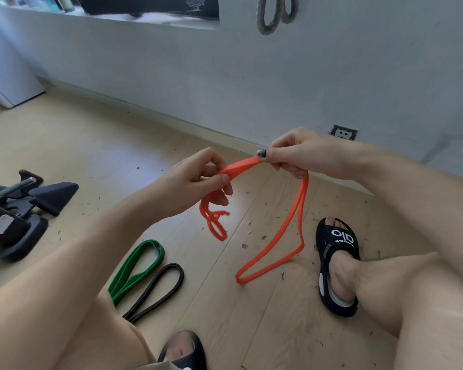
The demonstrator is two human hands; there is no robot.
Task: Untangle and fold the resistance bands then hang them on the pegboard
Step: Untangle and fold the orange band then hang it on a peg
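Both hands, left hand (198, 180) and right hand (297, 156), pinched the orange resistance band (292, 222) taut between them, each grip clenched to work out its tangle.

Soft daylight, perhaps window-lit; edges warped, blurry.

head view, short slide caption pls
Both hands hold the orange band; green and black bands lie folded.

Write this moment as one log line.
hands: left, right pinch orange band | tangled below left | green band, black band: floor
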